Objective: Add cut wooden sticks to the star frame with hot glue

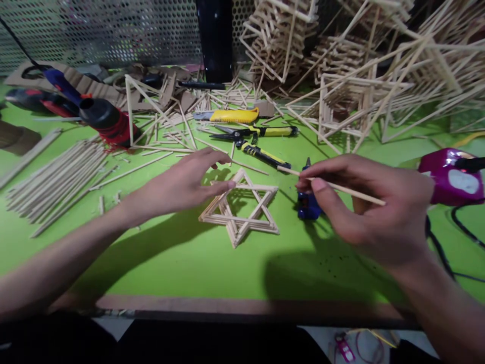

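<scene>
A six-pointed star built of stacked wooden sticks lies on the green tabletop. My left hand hovers over its upper left side, fingers apart and holding nothing; whether the thumb touches the star I cannot tell. To the right of the star, my right hand pinches a thin wooden stick between thumb and fingers, its far end pointing left. Just beyond that hand's fingertips stands a blue glue gun, partly hidden by them.
Pliers with yellow-black handles and a yellow utility knife lie behind the star. Bundled sticks and a red-black tool are at left. Stick frames pile up at back right, near a magenta device with cables.
</scene>
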Tool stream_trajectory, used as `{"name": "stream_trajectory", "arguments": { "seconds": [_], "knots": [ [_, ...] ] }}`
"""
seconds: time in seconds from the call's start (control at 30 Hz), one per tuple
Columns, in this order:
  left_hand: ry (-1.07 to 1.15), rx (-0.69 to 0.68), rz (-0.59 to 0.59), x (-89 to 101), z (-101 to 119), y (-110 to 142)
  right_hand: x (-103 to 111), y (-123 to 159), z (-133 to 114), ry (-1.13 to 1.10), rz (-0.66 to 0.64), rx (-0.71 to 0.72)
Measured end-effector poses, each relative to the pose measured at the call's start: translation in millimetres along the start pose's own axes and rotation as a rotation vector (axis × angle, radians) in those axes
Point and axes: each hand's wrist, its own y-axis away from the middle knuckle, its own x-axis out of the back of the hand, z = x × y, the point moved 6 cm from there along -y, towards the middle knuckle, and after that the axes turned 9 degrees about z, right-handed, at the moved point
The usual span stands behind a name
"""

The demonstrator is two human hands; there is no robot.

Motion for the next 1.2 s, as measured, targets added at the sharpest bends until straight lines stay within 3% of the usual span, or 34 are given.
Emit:
{"name": "stream_trajectory", "arguments": {
  "seconds": [0.17, 0.37, 0.57, 0.67, 0.77, 0.87, 1.07, 1.2],
  "knots": [
    [0.067, 0.031, -0.208, -20.3, -4, -23, 2, 6, 8, -0.094, 0.082, -0.109],
    [0.106, 0.022, -0.308, -33.4, -4, -34, 6, 6, 12, -0.202, 0.180, -0.091],
    [0.230, 0.022, -0.224, -16.2, -1, -34, 10, 8, 11, -0.201, 0.234, -0.120],
    [0.427, 0.041, -0.141, -9.8, 5, -28, 11, 6, 13, -0.256, 0.305, -0.127],
    [0.600, 0.014, 0.012, -7.2, 12, -24, 15, 4, 11, -0.319, 0.404, -0.004],
    [0.559, -0.019, 0.183, -6.5, 17, -21, 15, 5, 10, -0.261, 0.433, 0.053],
    [0.788, 0.091, 0.171, -13.1, 23, -20, 7, 5, -3, -0.048, 0.296, 0.293],
    [0.929, 0.067, 0.190, -10.7, 27, -19, 5, 4, -1, 0.032, 0.346, 0.427]
  ]
}}
